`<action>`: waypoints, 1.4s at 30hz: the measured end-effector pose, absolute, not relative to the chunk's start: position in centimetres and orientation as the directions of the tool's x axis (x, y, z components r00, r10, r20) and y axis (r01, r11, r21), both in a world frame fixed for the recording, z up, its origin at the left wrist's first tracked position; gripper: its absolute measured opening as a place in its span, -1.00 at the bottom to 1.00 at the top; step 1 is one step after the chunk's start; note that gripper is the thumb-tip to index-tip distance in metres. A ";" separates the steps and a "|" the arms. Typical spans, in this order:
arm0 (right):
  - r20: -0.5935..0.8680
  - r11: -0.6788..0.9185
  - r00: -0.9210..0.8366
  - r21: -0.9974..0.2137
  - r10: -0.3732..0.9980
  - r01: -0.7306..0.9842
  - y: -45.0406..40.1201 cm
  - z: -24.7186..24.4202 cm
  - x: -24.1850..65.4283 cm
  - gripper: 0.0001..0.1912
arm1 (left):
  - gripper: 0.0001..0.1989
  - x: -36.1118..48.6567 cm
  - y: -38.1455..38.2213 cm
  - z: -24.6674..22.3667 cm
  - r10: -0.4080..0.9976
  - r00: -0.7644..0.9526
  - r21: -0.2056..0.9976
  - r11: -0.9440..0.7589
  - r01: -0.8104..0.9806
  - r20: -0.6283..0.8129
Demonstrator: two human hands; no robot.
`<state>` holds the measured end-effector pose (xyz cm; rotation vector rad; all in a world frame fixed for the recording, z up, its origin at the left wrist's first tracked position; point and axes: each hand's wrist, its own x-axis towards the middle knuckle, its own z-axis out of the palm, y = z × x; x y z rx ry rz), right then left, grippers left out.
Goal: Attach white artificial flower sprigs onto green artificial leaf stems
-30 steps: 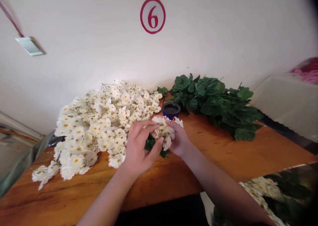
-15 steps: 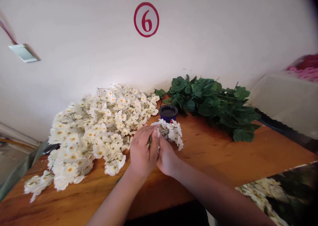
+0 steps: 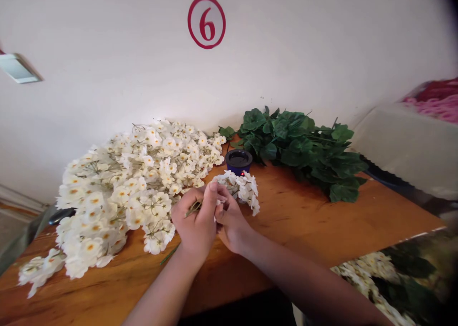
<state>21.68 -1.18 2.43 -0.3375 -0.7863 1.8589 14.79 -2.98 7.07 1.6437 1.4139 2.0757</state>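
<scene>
My left hand [image 3: 198, 216] is closed around thin green stems, whose ends poke out between thumb and fingers. Pressed against it, my right hand [image 3: 231, 221] has its fingers curled at the base of a white flower cluster [image 3: 247, 188]; the fingers partly hide the flowers there. Just behind the hands stands a dark blue round pot [image 3: 238, 161] with a black rim. A large heap of white flowers with yellow centres [image 3: 143, 173] lies to the left, close to my left hand.
Green leaves [image 3: 300, 149] are piled at the back right of the wooden table [image 3: 304, 226]. More white flowers [image 3: 372, 268] lie below the table's right edge. A pale cloth-covered thing [image 3: 404, 144] with pink material on top stands far right. The wall carries a red circled 6 [image 3: 206, 22].
The whole view has shifted slightly. My left hand has tilted leftward, and the stems now point out to its left. A green stem shows more fully on the table beside my left wrist.
</scene>
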 end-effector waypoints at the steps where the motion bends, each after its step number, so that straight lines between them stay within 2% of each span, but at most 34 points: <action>1: 0.107 -0.238 -0.416 -0.681 0.903 -0.693 -1.1 2.3 21.6 -0.49 | -0.61 15.0 -3.1 7.0 0.606 -0.396 0.723 -0.591 0.357 0.690; 4: 0.079 -0.219 -0.409 -0.745 0.909 -0.631 -0.9 2.4 21.4 -0.61 | -0.64 15.4 -3.2 6.4 0.606 -0.348 0.693 -0.678 0.243 0.715; 6: 0.071 -0.210 -0.400 -0.761 0.914 -0.614 -1.1 2.6 21.3 -0.63 | -0.66 15.2 -3.0 6.0 0.600 -0.335 0.684 -0.681 0.262 0.726; 9: 0.049 -0.215 -0.387 -0.765 0.921 -0.607 -1.4 2.9 21.3 -0.61 | -0.58 14.7 -2.5 5.8 0.608 -0.367 0.709 -0.633 0.311 0.704; 13: 0.078 -0.217 -0.393 -0.728 0.916 -0.651 -1.6 3.1 21.6 -0.58 | -0.52 14.4 -2.2 6.1 0.642 -0.379 0.746 -0.587 0.315 0.666; 16: 0.036 -0.236 -0.374 -0.719 0.927 -0.654 -1.5 3.1 21.9 -0.56 | -0.56 14.6 -2.2 6.2 0.673 -0.265 0.719 -0.601 0.349 0.691; 22: 0.063 -0.197 -0.333 -0.697 0.941 -0.690 -0.7 3.0 22.3 -0.75 | -0.67 14.6 -2.2 6.0 0.679 -0.055 0.645 -0.665 0.376 0.732; 24: 0.060 -0.180 -0.300 -0.682 0.952 -0.709 0.0 3.0 22.7 -0.75 | -0.63 14.0 -2.0 6.1 0.697 0.017 0.653 -0.679 0.336 0.717; 27: 0.051 -0.090 -0.171 -0.686 0.984 -0.722 1.7 3.3 24.0 -0.67 | -0.42 12.4 -1.7 5.9 0.699 0.001 0.670 -0.686 0.283 0.715; 30: 0.155 0.134 0.031 -0.714 0.987 -0.688 3.6 3.9 26.1 -0.67 | -0.59 10.5 -1.3 5.1 0.709 -0.110 0.683 -0.608 0.405 0.697; 32: 0.278 0.310 0.149 -0.740 0.949 -0.596 4.6 4.3 27.6 -0.70 | -0.78 9.5 -1.2 4.4 0.765 -0.012 0.632 -0.522 0.573 0.644; 34: 0.392 0.450 0.222 -0.772 0.893 -0.449 5.3 4.5 28.8 -0.73 | -0.87 9.0 -1.1 3.8 0.817 0.162 0.530 -0.495 0.688 0.553; 36: 0.482 0.532 0.234 -0.804 0.844 -0.266 5.8 4.4 29.6 -0.74 | -0.86 8.9 -1.0 3.3 0.841 0.300 0.444 -0.503 0.742 0.450; 38: 0.554 0.576 0.210 -0.816 0.806 -0.056 6.2 4.2 30.1 -0.74 | -0.86 9.1 -1.0 2.8 0.867 0.356 0.367 -0.476 0.800 0.348; 40: 0.626 0.604 0.168 -0.780 0.761 0.165 6.6 4.2 30.4 -0.72 | -0.83 9.3 -1.0 2.5 0.895 0.372 0.274 -0.432 0.859 0.247; 42: 0.702 0.630 0.120 -0.690 0.702 0.356 7.1 4.4 30.8 -0.72 | -0.77 9.6 -1.0 2.3 0.918 0.364 0.195 -0.390 0.900 0.157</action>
